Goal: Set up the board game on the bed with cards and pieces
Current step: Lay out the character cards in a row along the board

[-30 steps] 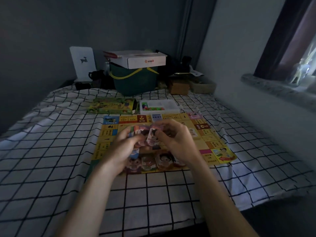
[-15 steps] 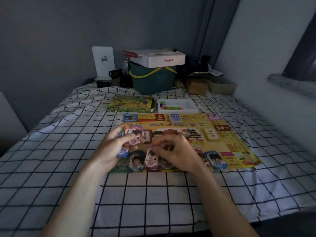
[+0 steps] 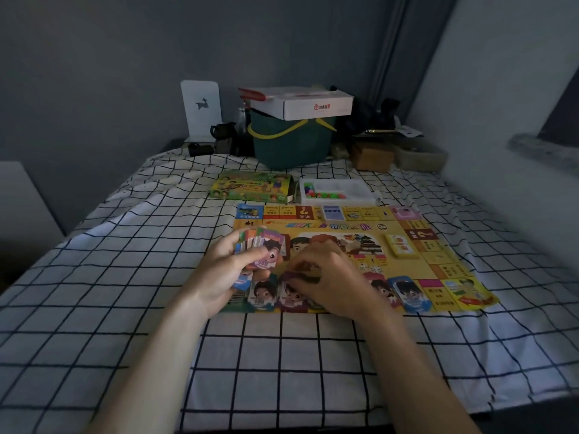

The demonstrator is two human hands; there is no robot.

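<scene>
The yellow game board [image 3: 407, 245] lies flat on the checked bed [image 3: 125, 277]. The left hand [image 3: 225, 274] grips a fanned stack of cards [image 3: 263, 249]; the right hand [image 3: 332, 277] pinches one card down onto the near row. Best to lay each squarely beside its neighbour, without overlap.

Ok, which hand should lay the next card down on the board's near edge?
Probably the right hand: its fingers are already down at the row of cards on the game board, near edge. The left hand grips the fanned stack of cards, so it is occupied.
</scene>
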